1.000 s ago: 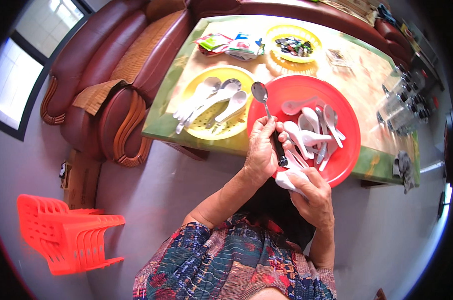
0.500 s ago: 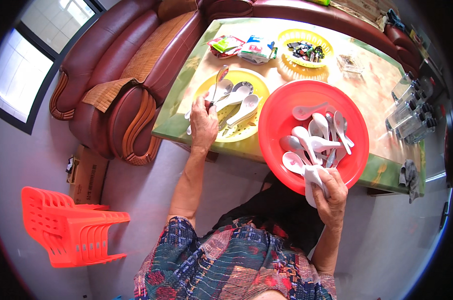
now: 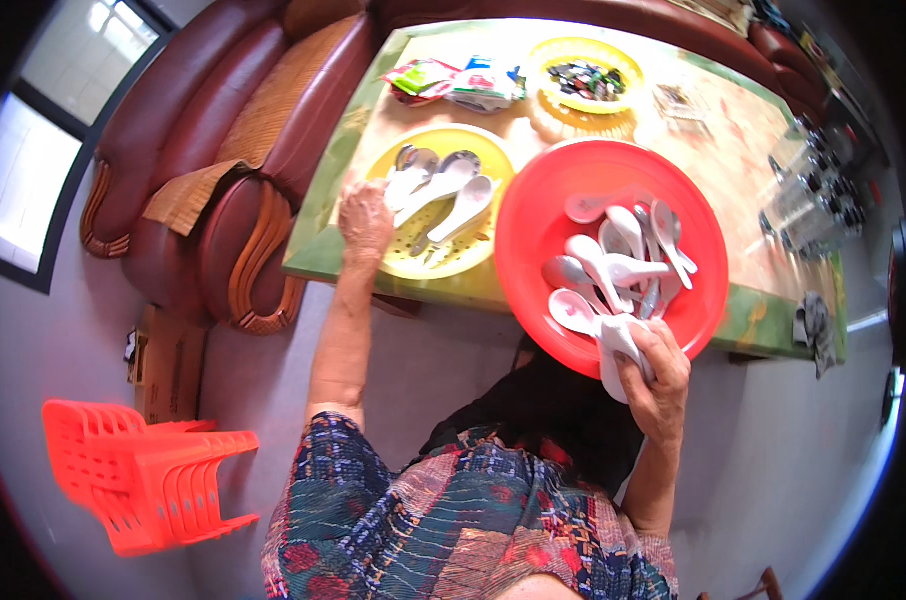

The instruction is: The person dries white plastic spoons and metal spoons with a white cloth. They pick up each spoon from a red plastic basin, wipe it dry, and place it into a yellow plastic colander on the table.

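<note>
My right hand (image 3: pixel 659 385) is closed around a white soup spoon (image 3: pixel 618 368) at the near rim of the red basin (image 3: pixel 533 290). Its fingers partly cover the spoon, and whether more than one is held is unclear. Several white and metal spoons (image 3: pixel 623 262) lie heaped in the basin. My left hand (image 3: pixel 366 222) is at the left rim of a shallow yellow basket (image 3: pixel 398 262); its fingertips are blurred and partly hidden. Inside that basket are white spoons (image 3: pixel 463 212) and metal spoons, their handles pointing mostly toward me.
Behind are snack packets (image 3: pixel 483 85), a second yellow basket (image 3: pixel 573 98) of small dark items and a clear tray (image 3: pixel 681 105). Glasses (image 3: pixel 808 205) stand at the right, and a grey cloth (image 3: pixel 815 325) hangs off the table edge. Red stacked chairs (image 3: pixel 153 480) and a sofa (image 3: pixel 188 130) are left.
The metal spoon held upright in my left hand no longer shows there. That hand has shifted left to the yellow basket's rim. My right hand keeps its grip; the view has shifted slightly.
</note>
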The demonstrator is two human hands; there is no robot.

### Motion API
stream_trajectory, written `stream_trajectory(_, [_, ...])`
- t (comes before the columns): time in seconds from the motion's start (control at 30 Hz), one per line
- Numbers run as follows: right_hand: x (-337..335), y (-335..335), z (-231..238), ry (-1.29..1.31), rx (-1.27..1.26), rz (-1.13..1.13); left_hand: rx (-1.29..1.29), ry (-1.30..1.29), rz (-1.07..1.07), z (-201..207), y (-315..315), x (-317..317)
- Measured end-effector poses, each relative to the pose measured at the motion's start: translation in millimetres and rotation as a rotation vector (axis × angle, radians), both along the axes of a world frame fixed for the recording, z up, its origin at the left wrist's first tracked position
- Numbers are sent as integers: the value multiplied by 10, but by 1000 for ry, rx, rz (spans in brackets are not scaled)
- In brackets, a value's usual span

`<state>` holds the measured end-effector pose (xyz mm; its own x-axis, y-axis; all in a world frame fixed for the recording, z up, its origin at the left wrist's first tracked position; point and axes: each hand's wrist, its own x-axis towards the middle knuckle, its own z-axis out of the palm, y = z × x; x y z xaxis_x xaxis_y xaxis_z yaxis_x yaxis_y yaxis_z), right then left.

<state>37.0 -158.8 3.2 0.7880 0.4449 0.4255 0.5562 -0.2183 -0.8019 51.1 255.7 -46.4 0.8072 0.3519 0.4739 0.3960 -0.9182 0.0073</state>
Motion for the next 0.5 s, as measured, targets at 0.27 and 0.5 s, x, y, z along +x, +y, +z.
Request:
stream_trajectory(0.27, [-2,-165,-203,293,497,-10,-77,205,177,283,-156,33])
stream_trajectory(0.5, [71,-307,-365,523,1039,-21,-18,-104,-204,405,-761,119])
